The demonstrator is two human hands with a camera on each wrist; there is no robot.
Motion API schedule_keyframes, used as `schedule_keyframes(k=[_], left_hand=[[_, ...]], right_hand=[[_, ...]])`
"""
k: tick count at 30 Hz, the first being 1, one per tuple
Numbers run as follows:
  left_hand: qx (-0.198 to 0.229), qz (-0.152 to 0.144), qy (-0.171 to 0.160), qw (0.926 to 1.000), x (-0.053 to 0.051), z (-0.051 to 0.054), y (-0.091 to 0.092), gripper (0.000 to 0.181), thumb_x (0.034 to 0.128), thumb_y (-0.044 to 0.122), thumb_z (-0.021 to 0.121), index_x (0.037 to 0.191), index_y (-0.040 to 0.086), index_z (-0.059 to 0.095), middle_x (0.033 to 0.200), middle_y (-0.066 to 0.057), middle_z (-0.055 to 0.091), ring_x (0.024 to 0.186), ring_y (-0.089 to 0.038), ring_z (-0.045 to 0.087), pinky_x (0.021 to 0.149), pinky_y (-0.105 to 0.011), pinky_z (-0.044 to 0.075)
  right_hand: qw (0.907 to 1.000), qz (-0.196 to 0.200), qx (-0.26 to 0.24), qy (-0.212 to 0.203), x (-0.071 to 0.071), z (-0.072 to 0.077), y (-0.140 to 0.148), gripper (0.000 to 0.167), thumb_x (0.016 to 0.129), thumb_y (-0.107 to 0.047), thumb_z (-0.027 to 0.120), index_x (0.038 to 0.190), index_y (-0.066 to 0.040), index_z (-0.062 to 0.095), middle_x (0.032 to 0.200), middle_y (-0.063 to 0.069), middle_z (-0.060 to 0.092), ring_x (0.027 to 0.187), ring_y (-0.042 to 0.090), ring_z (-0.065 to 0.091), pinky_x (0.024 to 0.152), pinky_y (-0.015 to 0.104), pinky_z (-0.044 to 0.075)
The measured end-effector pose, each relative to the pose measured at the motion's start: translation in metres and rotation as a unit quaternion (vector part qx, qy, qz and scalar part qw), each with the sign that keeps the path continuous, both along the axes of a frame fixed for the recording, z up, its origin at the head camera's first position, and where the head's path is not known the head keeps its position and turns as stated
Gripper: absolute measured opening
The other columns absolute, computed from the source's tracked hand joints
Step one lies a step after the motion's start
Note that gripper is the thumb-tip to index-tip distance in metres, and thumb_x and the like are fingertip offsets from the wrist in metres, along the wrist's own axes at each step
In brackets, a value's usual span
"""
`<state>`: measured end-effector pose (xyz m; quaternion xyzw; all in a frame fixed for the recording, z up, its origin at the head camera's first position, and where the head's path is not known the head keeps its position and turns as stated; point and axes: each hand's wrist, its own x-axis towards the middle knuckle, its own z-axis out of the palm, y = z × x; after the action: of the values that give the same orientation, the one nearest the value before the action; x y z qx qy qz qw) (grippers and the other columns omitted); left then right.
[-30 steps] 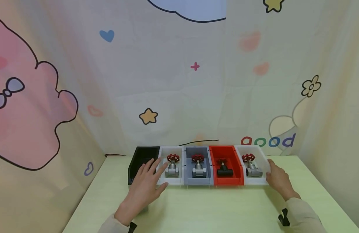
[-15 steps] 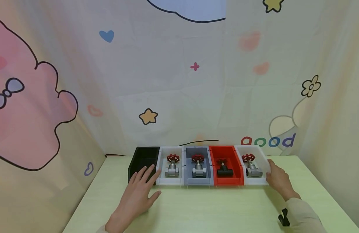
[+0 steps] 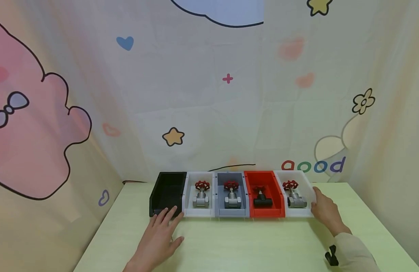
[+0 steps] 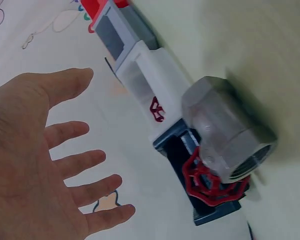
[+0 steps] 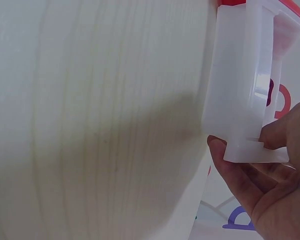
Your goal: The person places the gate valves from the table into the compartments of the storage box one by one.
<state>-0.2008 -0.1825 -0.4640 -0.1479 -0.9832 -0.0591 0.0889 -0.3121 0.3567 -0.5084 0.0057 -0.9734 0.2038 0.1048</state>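
My left hand [image 3: 158,238] hovers at the near edge of the black bin [image 3: 168,189], fingers spread and holding nothing. In the left wrist view a gate valve [image 4: 215,115] with a grey metal body and a red handwheel [image 4: 210,185] is close to the camera, apart from the fingers. The head view has that valve hidden under the left hand and arm. At the right end of the row, my right hand [image 3: 326,209] grips the side wall of a white bin [image 3: 299,214], thumb inside and fingers outside. A gate valve [image 3: 296,198] lies in that bin.
Between the end bins stand another white bin [image 3: 199,214], a grey bin [image 3: 232,214] and a red bin [image 3: 267,214]. They hold a silver valve [image 3: 201,198], a second silver valve [image 3: 232,199] and a black valve [image 3: 262,200]. A printed curtain [image 3: 209,113] hangs behind the table [image 3: 243,245].
My left hand has drawn back toward me and slightly left, from over the black and white bins to the black bin's near edge. The right hand keeps its grip in place.
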Motion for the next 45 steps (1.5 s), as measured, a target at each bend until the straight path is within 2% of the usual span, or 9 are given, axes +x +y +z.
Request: schedule_keyframes(k=[5, 12, 17, 28, 35, 45], left_hand=[[-0.003, 0.011, -0.035, 0.9993, 0.000, -0.009, -0.003, 0.070, 0.0826, 0.048, 0.073, 0.144, 0.023, 0.050, 0.153, -0.010, 0.043, 0.139, -0.039, 0.039, 0.110, -0.064, 0.031], [0.002, 0.015, -0.062, 0.9980, -0.001, -0.022, -0.011, 0.069, 0.0823, 0.047, 0.074, 0.142, 0.022, 0.051, 0.147, -0.012, 0.049, 0.130, -0.038, 0.047, 0.100, -0.063, 0.042], [-0.001, 0.021, -0.081, 0.9965, -0.001, -0.028, -0.014, 0.067, 0.0811, 0.044, 0.076, 0.138, 0.017, 0.055, 0.142, -0.012, 0.052, 0.126, -0.037, 0.050, 0.095, -0.063, 0.045], [-0.004, 0.057, -0.126, 0.9904, -0.006, -0.038, -0.020, 0.067, 0.0782, 0.041, 0.080, 0.138, 0.019, 0.057, 0.139, -0.009, 0.054, 0.122, -0.034, 0.051, 0.091, -0.062, 0.047], [-0.020, 0.050, -0.129, 0.9901, -0.008, -0.041, -0.023, 0.059, 0.0792, 0.038, 0.080, 0.132, 0.016, 0.062, 0.137, -0.009, 0.057, 0.116, -0.033, 0.053, 0.087, -0.056, 0.051], [0.012, 0.027, -0.146, 0.9889, -0.012, -0.045, -0.026, 0.051, 0.0796, 0.029, 0.080, 0.126, 0.013, 0.065, 0.135, -0.012, 0.060, 0.118, -0.038, 0.055, 0.086, -0.059, 0.051]], right_hand=[[1.0000, -0.004, -0.002, -0.007, -0.001, 0.000, 0.000, 0.058, 0.089, -0.003, 0.053, 0.142, 0.010, 0.030, 0.122, 0.044, 0.053, 0.102, 0.059, 0.058, 0.076, 0.065, 0.049], [0.9999, -0.003, -0.003, -0.011, 0.000, 0.001, 0.000, 0.058, 0.090, -0.003, 0.053, 0.141, 0.009, 0.031, 0.121, 0.043, 0.053, 0.103, 0.059, 0.057, 0.075, 0.065, 0.049], [1.0000, 0.001, -0.005, -0.007, 0.000, 0.002, 0.000, 0.057, 0.090, -0.003, 0.054, 0.141, 0.008, 0.031, 0.120, 0.043, 0.054, 0.101, 0.058, 0.058, 0.074, 0.064, 0.049], [0.9999, -0.005, -0.007, -0.014, 0.001, 0.002, -0.001, 0.059, 0.090, -0.003, 0.054, 0.142, 0.009, 0.030, 0.122, 0.043, 0.053, 0.104, 0.059, 0.057, 0.077, 0.065, 0.049], [0.9999, -0.004, 0.000, -0.011, 0.002, 0.003, -0.002, 0.059, 0.090, -0.003, 0.054, 0.142, 0.010, 0.030, 0.120, 0.044, 0.054, 0.101, 0.058, 0.058, 0.075, 0.064, 0.049], [1.0000, -0.004, -0.003, -0.007, 0.002, 0.002, -0.002, 0.059, 0.089, -0.003, 0.054, 0.142, 0.010, 0.031, 0.121, 0.043, 0.054, 0.101, 0.058, 0.058, 0.075, 0.064, 0.049]])
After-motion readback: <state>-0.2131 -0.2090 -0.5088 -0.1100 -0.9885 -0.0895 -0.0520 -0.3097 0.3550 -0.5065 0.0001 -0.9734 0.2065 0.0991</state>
